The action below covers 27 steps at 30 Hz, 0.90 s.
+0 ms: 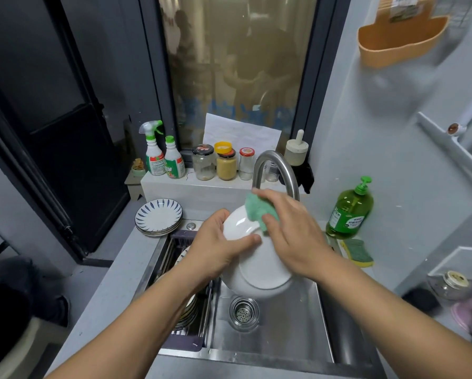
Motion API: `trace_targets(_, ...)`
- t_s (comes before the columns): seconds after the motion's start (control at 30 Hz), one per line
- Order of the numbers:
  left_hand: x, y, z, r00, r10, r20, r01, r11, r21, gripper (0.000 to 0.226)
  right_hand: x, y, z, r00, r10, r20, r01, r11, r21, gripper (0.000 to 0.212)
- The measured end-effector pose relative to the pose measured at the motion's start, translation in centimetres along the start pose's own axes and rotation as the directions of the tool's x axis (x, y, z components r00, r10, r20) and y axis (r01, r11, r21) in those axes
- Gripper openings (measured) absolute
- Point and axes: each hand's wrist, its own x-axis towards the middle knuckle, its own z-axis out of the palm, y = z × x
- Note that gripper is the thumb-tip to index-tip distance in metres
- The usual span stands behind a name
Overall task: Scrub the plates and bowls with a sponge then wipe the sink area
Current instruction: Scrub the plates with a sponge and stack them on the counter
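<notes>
**White bowl [259,266] mid-scrub over the sink, plenty still to do**

The bowl is held tilted above the steel sink [284,324], just near the tap [273,165], with its underside turned toward the camera. The left hand [218,242] has its grip closed on the bowl's far-left rim, thumb on the near face and fingers wrapped behind. The right hand [292,233] grips a green sponge [256,212], fingers laid over it and thumb tucked below, pressing it against the bowl's far edge.

Judging by how things lie, the scrubbing stage is under way and not near its end. A stack of blue-patterned plates [158,217] sits on the surface [114,283] at the sink's far-left corner. More dishes [188,307] stand on edge in a rack along the sink's left side. Whether either lot is already clean cannot be told.

The wipe-down appears not yet begun. A second sponge [357,253], yellow and green, lies on the right of the sink beside the green soap bottle [349,212]. No foam shows clearly on the bowl.
</notes>
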Motion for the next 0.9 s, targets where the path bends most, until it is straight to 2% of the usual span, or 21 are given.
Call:
trace_targets(0.07, -0.1, -0.6, 0.5, 0.999, 0.027, 0.043, -0.028, 0.999, 0.027, 0.041, 0.1, 0.4, 0.5, 0.984, -0.129, 0.122, 0.14, 0.986, -0.087, 0.053)
trace_targets(0.13, -0.2, -0.9, 0.2, 0.999, 0.032, 0.038, -0.034, 0.999, 0.031, 0.044, -0.2, 1.7, 0.7, 0.962, -0.179, 0.206, 0.207, 0.971, -0.118, 0.054)
trace_targets(0.17, -0.3, -1.0, -0.2, 0.999, 0.034, 0.018, -0.034, 0.999, 0.037, 0.046, -0.5, 2.6, 0.6, 0.965, -0.154, 0.213, 0.175, 0.981, -0.082, 0.054)
trace_targets(0.23, -0.4, -0.7, -1.1, 0.999, 0.027, -0.027, -0.025, 0.998, 0.066, 0.05, -1.5, 3.9, 0.1, 0.983, 0.003, 0.186, -0.023, 0.994, 0.107, 0.053)
trace_targets(0.3, -0.4, -0.4, -1.3, 0.999, 0.033, -0.025, -0.031, 0.996, 0.087, 0.047, -2.1, 3.8, -0.3, 0.97, 0.158, 0.184, -0.208, 0.931, 0.301, 0.053)
trace_targets(0.33, -0.4, -0.2, -1.2, 0.999, 0.039, 0.0, -0.039, 0.993, 0.107, 0.045, -2.1, 3.3, -0.3, 0.965, 0.185, 0.185, -0.237, 0.917, 0.322, 0.052)
trace_targets(0.47, -0.1, 0.3, -0.3, 0.99, 0.099, 0.105, -0.125, 0.95, 0.288, 0.044, -0.6, 0.7, -0.4, 0.988, 0.088, 0.128, -0.103, 0.987, 0.119, 0.044)
trace_targets(0.53, -0.1, 0.9, -0.1, 0.991, 0.099, 0.092, -0.123, 0.946, 0.301, 0.043, 0.2, 0.8, -0.6, 0.991, 0.07, 0.112, -0.079, 0.994, 0.076, 0.041)
trace_targets(0.6, 0.2, 1.5, -0.3, 0.995, 0.088, 0.036, -0.094, 0.968, 0.231, 0.041, 0.2, 2.1, -0.8, 0.992, 0.09, 0.084, -0.099, 0.989, 0.11, 0.042)
trace_targets(0.73, 0.8, 2.3, -0.9, 0.978, 0.037, -0.203, -0.037, 0.999, 0.006, 0.035, -1.7, 3.4, 0.1, 0.955, 0.295, 0.013, -0.279, 0.888, 0.365, 0.05)
trace_targets(0.83, 0.9, 2.0, -0.4, 0.963, -0.079, -0.257, 0.022, 0.976, -0.218, 0.019, -3.3, 2.3, 2.0, 0.942, 0.285, -0.179, -0.204, 0.907, 0.369, 0.048)
trace_targets(0.9, 0.7, 1.3, 0.0, 0.953, -0.145, -0.265, 0.056, 0.947, -0.315, 0.022, -3.8, 1.6, 2.7, 0.939, 0.259, -0.228, -0.176, 0.928, 0.328, 0.053)
